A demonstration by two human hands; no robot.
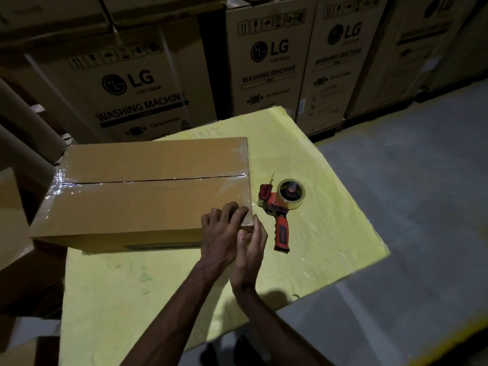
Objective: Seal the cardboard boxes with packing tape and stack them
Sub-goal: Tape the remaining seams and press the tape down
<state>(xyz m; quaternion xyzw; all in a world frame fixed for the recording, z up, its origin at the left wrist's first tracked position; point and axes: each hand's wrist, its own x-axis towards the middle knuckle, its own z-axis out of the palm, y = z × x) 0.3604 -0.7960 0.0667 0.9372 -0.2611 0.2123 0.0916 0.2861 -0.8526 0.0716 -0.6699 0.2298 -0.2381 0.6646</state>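
Washing-machine cartons (126,83) wall off the twelve o'clock side, their lower print lost in the gloom. The table (158,286), under a yellow cover, carries the cardboard box (148,191) toward its ten o'clock corner. What lies beyond the box at nine o'clock is too dark to make out.

The top seam already carries clear tape (the glare at the nine o'clock end gives it away), so we judge that sealing is at its last step, smoothing down the box's four o'clock corner.

The tape dispenser (282,207) lies on the table just beside the box at three o'clock, with no hand on it. The left hand (221,231) grips that corner, fingers curled over the top. The right hand (252,241) presses fairly straight fingers against the end face. We cannot tell whether a tape end lies under them.

Next comes a two-handed lift to a stack, though no stacking spot shows.
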